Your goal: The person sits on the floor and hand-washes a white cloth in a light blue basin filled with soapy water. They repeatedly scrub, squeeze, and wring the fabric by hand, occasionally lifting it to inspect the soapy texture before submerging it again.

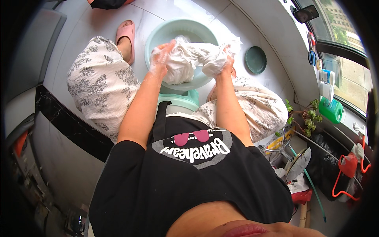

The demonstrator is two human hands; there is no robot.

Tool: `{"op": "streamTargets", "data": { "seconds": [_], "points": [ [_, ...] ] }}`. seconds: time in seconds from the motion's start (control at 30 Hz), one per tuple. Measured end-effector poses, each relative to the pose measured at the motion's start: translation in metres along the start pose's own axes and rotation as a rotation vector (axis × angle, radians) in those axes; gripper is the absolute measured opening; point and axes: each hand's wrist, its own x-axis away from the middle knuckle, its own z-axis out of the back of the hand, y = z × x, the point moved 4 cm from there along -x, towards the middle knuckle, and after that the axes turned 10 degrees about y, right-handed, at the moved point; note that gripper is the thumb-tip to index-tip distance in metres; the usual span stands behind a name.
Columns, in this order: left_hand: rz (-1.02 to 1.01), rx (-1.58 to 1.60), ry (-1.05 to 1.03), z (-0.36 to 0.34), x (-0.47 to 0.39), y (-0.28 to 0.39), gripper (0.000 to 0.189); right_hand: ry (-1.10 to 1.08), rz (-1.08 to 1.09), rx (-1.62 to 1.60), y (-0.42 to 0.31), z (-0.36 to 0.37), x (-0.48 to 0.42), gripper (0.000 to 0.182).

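Note:
A wet white cloth (pixel 189 59), crumpled and twisted, stretches between my hands over a pale green plastic basin (pixel 181 25). My left hand (pixel 161 57), covered in suds, holds the cloth at its left side, and the fingers look blurred. On the other side, my right hand (pixel 227 60) grips a bunched, soapy part near the basin's right rim. Folds of cloth hide some of the fingers of both hands. Part of the cloth hangs down into the basin, and its lower contents are mostly hidden.
Under me is a mint-green plastic stool (pixel 179 100). A dark green round dish (pixel 255 60) lies on the tiled floor (pixel 88 26) to the right. A green jug (pixel 331 110) stands on the windowsill, near a potted plant (pixel 309 118) and red hangers (pixel 348 166).

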Motion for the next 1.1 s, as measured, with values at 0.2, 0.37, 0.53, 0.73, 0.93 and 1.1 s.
{"op": "streamTargets", "data": {
  "seconds": [0.2, 0.37, 0.53, 0.73, 0.93, 1.1],
  "points": [
    [-0.005, 0.014, -0.117, -0.008, 0.002, -0.012, 0.037, -0.214, 0.183, 0.379, -0.013, -0.036, 0.034, 0.023],
    [0.061, 0.251, -0.199, -0.024, 0.022, -0.01, 0.035, -0.627, 1.217, 1.206, 0.007, -0.085, 0.153, 0.043],
    [0.108, 0.21, -0.278, -0.041, 0.044, -0.025, 0.046, -0.236, 0.392, 1.011, 0.008, -0.054, 0.072, 0.028],
    [0.282, 0.592, -0.551, -0.014, 0.025, -0.008, 0.052, -0.517, 1.149, 1.08, 0.01, -0.086, 0.151, 0.039],
    [0.121, 0.316, -0.263, -0.04, 0.052, -0.009, 0.044, -0.246, 0.512, 1.045, 0.013, -0.053, 0.085, 0.039],
    [0.263, 0.38, -0.003, -0.023, 0.046, 0.01, 0.045, -0.417, 0.875, 1.142, 0.018, -0.072, 0.124, 0.039]
  ]
}}
